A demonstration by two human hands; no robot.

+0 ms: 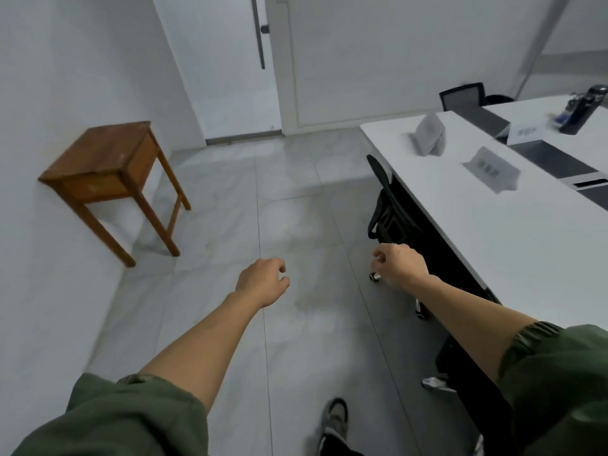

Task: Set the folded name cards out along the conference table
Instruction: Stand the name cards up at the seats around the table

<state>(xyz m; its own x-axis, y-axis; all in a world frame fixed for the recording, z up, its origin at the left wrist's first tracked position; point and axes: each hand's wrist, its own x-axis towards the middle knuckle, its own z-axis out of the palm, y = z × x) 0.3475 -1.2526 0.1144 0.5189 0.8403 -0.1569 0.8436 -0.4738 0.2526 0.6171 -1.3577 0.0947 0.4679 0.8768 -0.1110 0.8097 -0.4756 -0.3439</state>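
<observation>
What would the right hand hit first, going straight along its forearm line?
Probably the backrest of the black chair, tucked at the conference table, just beyond the right hand. Depth is unclear; it could pass left of it over the floor.

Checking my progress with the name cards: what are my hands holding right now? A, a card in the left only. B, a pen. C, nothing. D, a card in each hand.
C: the left hand and the right hand are both loosely curled and empty above the floor.
</observation>
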